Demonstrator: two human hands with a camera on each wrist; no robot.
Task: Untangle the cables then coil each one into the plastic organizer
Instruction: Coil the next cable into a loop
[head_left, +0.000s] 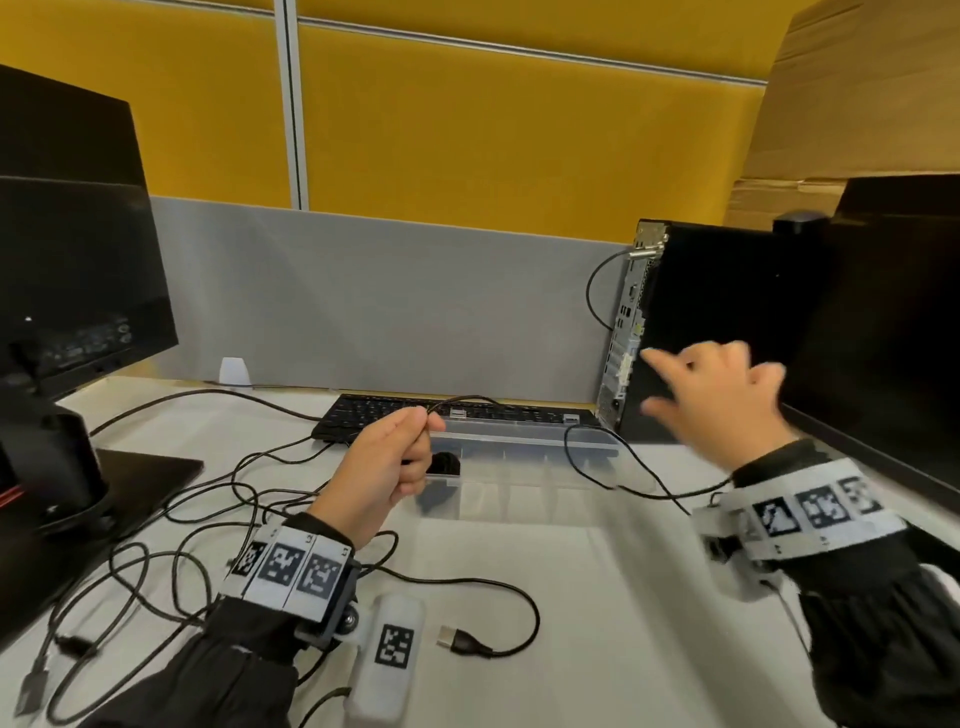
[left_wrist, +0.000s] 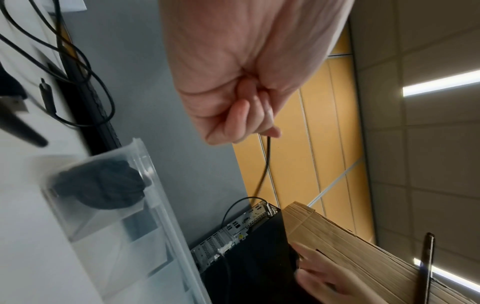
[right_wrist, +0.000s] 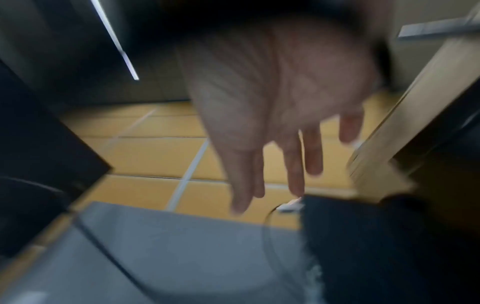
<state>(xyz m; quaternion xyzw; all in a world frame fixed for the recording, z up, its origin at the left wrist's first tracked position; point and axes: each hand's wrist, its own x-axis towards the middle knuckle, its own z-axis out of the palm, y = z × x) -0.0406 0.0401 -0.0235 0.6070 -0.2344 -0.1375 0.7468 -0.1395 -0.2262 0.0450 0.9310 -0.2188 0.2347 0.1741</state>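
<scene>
A thin black cable (head_left: 597, 467) is pinched in the curled fingers of the left hand (head_left: 387, 467), raised just above the near-left corner of the clear plastic organizer (head_left: 524, 441); in the left wrist view the cable (left_wrist: 266, 164) leaves the closed fingertips (left_wrist: 240, 121) and hangs free. From that hand it arcs over the organizer's back edge and loops across the tray toward the right wrist. The organizer is one long clear box with several divided compartments; the compartment directly under the left hand holds one coiled black cable bundle (head_left: 444, 462), seen through the wall in the left wrist view (left_wrist: 101, 185), and the other compartments look bare. The right hand (head_left: 722, 400) hovers in the air beyond the organizer's right end with its fingers spread and holding nothing; it is blurred in both the head and right wrist (right_wrist: 275, 107) views. Below and left of the left wrist lies a tangle of black cables (head_left: 171, 566) on the white desk (head_left: 597, 623); how many cables it holds cannot be told, though two USB plugs show, one (head_left: 460, 642) just right of the wrist and one (head_left: 31, 686) far to its left. Beyond the left hand sits one black keyboard (head_left: 447, 410). One black computer tower (head_left: 717, 332) stands behind the right hand, and one black monitor (head_left: 72, 270) stands far left of the left hand.
</scene>
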